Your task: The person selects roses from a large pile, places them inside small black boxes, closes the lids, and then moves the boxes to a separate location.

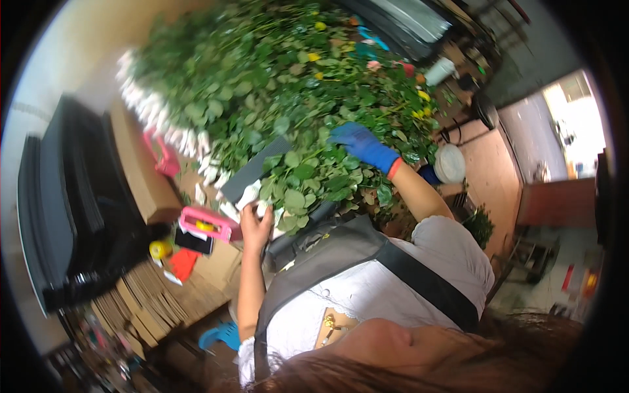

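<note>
My left hand [256, 226], bare, has its thumb and fingers around a white rosebud [264, 208] at the near end of a leafy bunch. Another white bud [249, 194], which seems to be in a ribbed net sleeve, lies just above the fingers. A dark corrugated sheet [253, 167] lies beside this bunch. My right hand [364, 146], in a blue glove with an orange cuff, is among green leafy stems [304, 113]; its fingertips are partly hidden, so its grip is unclear. White flower heads [162, 118] line the left edge of the large leafy pile.
Pink tape dispensers [205, 223], a dark phone [194, 241], yellow tape [159, 249] and an orange-red item [184, 264] lie at left. Beyond are a cardboard box [142, 172], black sheets [88, 196] and stacked cardboard [147, 294]. A white bucket [449, 163] stands at right.
</note>
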{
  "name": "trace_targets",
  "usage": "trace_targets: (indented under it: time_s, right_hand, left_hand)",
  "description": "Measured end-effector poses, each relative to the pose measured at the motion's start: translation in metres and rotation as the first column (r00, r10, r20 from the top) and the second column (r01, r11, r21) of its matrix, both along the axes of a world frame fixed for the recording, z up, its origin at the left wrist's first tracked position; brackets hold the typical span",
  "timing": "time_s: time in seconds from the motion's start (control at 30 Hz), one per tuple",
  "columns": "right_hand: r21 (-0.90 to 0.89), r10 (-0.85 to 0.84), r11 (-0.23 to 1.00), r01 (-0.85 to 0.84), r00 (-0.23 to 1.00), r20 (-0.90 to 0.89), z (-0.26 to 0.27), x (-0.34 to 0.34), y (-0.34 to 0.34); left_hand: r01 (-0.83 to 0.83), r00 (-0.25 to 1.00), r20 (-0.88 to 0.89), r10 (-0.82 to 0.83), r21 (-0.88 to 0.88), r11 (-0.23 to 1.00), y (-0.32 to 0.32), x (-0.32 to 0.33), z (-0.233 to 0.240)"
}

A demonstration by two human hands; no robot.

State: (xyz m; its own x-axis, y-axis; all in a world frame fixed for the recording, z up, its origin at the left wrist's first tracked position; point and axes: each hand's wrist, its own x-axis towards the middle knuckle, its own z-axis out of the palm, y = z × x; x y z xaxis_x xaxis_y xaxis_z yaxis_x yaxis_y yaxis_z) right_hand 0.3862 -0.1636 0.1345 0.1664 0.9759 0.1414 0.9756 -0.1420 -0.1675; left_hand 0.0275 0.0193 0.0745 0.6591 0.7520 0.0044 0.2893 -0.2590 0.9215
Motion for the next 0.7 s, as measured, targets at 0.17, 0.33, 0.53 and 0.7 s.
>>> trace_targets:
  time_s: [0.17,0.33,0.53,0.7]
  right_hand:
    - [0.129,0.075,0.990,-0.062,0.993,-0.093,0.022,0.020,0.010]
    - [-0.292,0.102,0.956,-0.035,0.971,0.214,0.047,-0.006,0.027]
    - [0.190,0.202,0.971,-0.144,0.920,-0.335,0.119,-0.114,0.094]
    - [-0.335,0.234,0.920,-0.204,0.971,0.053,0.053,-0.145,0.150]
  left_hand:
    - [0.030,0.998,-0.058,-0.025,0.087,0.996,-0.002,0.006,0.022]
    - [0.016,1.000,0.011,-0.016,0.028,0.999,-0.002,0.000,0.019]
    - [0.014,0.998,0.064,-0.026,0.174,0.985,-0.003,0.005,0.028]
    - [0.039,0.998,0.039,-0.053,0.299,0.954,-0.003,0.005,0.031]
